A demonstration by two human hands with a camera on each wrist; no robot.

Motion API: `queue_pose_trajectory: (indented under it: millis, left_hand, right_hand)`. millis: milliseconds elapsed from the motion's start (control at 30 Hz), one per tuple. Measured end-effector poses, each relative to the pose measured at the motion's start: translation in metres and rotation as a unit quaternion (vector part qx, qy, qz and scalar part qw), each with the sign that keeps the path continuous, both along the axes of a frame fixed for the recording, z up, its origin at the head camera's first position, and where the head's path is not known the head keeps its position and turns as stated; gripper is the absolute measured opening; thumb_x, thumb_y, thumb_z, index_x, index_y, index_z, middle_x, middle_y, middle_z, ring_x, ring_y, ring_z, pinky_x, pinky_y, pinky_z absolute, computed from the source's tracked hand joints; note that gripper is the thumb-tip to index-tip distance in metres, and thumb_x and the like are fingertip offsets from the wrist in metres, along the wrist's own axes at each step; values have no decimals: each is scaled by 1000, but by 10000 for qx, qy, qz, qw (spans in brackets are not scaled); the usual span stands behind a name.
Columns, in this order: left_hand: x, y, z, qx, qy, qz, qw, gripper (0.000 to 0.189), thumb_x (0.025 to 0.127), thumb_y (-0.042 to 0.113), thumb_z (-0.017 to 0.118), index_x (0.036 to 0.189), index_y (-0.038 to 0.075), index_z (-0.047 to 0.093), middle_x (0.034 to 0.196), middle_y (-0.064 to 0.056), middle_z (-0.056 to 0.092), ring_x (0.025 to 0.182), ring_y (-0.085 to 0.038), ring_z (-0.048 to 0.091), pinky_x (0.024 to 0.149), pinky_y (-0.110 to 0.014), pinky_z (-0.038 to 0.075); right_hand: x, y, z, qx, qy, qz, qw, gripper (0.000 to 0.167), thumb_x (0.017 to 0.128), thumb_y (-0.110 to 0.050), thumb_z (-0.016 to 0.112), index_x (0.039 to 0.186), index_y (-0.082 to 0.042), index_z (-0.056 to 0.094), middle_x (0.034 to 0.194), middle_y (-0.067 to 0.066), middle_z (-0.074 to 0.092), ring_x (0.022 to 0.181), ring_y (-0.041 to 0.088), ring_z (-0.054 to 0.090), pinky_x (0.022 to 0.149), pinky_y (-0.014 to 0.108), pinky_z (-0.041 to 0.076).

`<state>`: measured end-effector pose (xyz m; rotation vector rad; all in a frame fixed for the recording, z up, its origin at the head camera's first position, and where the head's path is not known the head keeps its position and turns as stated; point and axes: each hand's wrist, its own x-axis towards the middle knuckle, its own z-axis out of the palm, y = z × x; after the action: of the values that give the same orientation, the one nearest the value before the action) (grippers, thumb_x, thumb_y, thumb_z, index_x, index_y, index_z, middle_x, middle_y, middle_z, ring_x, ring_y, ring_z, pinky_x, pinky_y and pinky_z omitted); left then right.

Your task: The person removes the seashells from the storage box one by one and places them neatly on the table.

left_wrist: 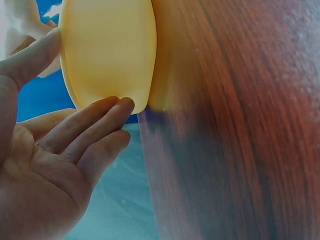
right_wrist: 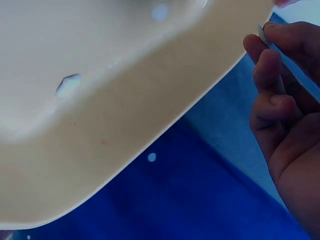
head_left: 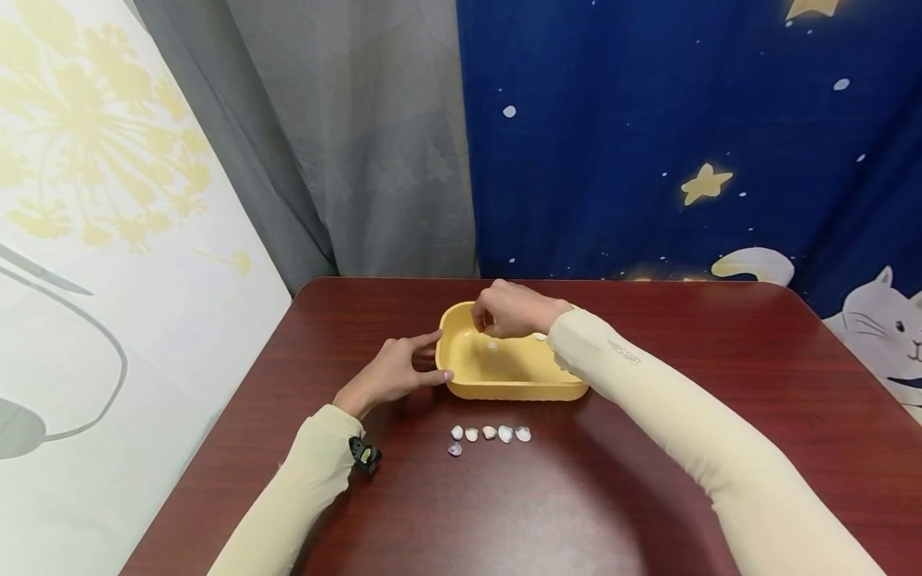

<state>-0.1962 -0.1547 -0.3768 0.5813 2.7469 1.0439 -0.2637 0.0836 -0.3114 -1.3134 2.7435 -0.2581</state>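
Note:
A yellow rectangular basin [head_left: 515, 390] stands on the table. My left hand [head_left: 392, 370] is at its left end, thumb and fingers spread and touching the rim and end wall; the left wrist view shows the fingers [left_wrist: 95, 132] fairly straight. Over the basin's far left part, my right hand [head_left: 507, 310] pinches a small pale seashell [right_wrist: 263, 36] between thumb and index finger. More shells lie on the basin floor, one white shell [right_wrist: 68, 85] among them. In front of the basin, several small shells [head_left: 490, 433] form a row, with a purplish shell [head_left: 454, 450] below its left end.
The dark red wooden table [head_left: 648, 480] reaches back to a grey curtain [head_left: 382, 160] and a blue starry curtain [head_left: 612, 160]. A white patterned wall panel [head_left: 108, 280] rises along the left side. A black device [head_left: 365, 455] is strapped to the left wrist.

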Motion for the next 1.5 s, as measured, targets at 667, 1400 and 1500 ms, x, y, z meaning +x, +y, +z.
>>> queue_pose_trajectory:
  millis: [667, 1400, 1500]
  left_hand:
    - [0, 2, 0, -54, -6, 126, 9999, 84, 84, 45, 79, 153, 14, 43, 126, -3, 73, 124, -18, 65, 105, -41, 51]
    - [3, 3, 2, -126, 89, 92, 9998, 84, 85, 44, 78, 153, 11, 43, 126, -6, 73, 123, -19, 66, 105, -43, 51]
    - [3, 3, 1, -124, 87, 120, 9998, 84, 85, 44, 79, 153, 11, 43, 125, -6, 73, 124, -19, 66, 106, -43, 51]
  right_hand:
    - [42, 30, -3, -889, -906, 466, 9908, 10, 86, -11, 75, 82, -20, 77, 73, -12, 70, 62, 3, 56, 70, 22, 47]
    - [81, 25, -34, -1355, -1379, 588, 9794, 13, 86, -14, 76, 81, -22, 67, 73, -14, 66, 65, -2, 58, 67, 20, 51]
    - [85, 22, -36, -1248, -1342, 697, 9806, 11, 87, -15, 76, 81, -22, 69, 73, -15, 66, 63, -3, 55, 67, 18, 49]
